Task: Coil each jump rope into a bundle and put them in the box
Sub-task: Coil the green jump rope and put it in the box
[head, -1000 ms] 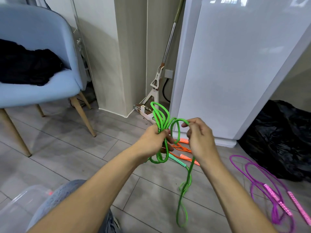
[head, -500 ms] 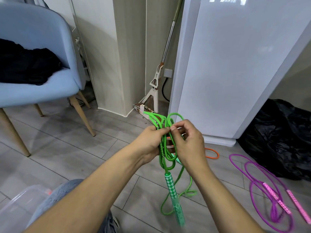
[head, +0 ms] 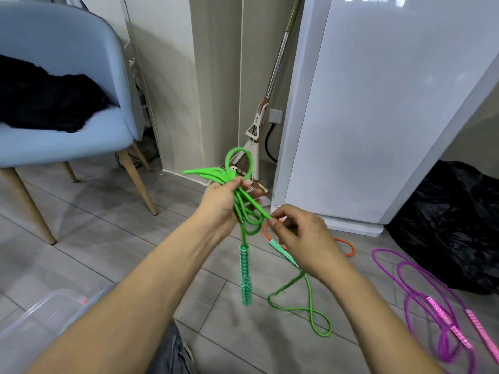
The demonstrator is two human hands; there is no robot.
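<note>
Gripping the gathered loops of the green jump rope [head: 244,209], the left hand [head: 220,205] keeps the bundle above the floor while the right hand [head: 302,238] pinches a strand. Light, limp cord likely springs loose (best held at the crossing). A clear box [head: 40,311] sits lower left, contents unclear.

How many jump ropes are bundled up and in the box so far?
None that I can see. The left hand grips the half-coiled green rope while the right hand pinches a strand; a loose tail trails on the floor. The purple rope and orange rope lie uncoiled. The clear box shows only a corner.
</note>
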